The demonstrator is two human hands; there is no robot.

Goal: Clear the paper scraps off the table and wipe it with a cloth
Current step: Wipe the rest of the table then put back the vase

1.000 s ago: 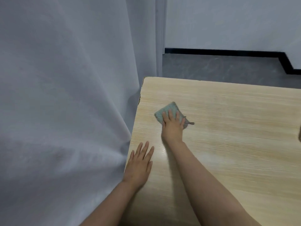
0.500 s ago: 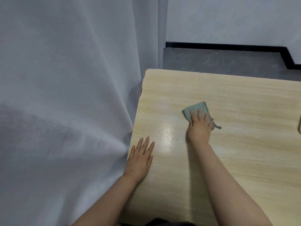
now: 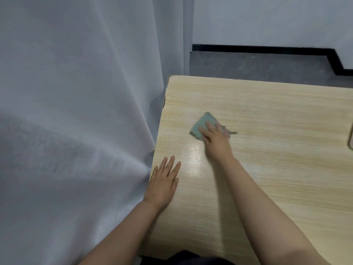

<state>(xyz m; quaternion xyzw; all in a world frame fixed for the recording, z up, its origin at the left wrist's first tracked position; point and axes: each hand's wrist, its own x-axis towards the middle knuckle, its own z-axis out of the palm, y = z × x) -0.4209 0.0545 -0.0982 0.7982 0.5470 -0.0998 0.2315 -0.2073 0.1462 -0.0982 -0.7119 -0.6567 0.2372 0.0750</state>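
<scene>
A small grey-green cloth (image 3: 202,125) lies flat on the light wooden table (image 3: 277,115), left of its middle. My right hand (image 3: 215,140) presses down on the cloth with straight fingers and covers its near half. My left hand (image 3: 164,183) rests flat on the table beside the left edge, fingers spread, holding nothing. No paper scraps show on the tabletop. A damp sheen lies on the wood between my two hands.
A pale curtain (image 3: 76,121) hangs against the table's left edge. A thin dark object (image 3: 350,139) pokes in at the right border, partly cut off. Grey floor and a black skirting board lie beyond the far edge.
My right hand slid the cloth to the right across the table, then back a little to the left. My left hand stayed planted near the left edge.
</scene>
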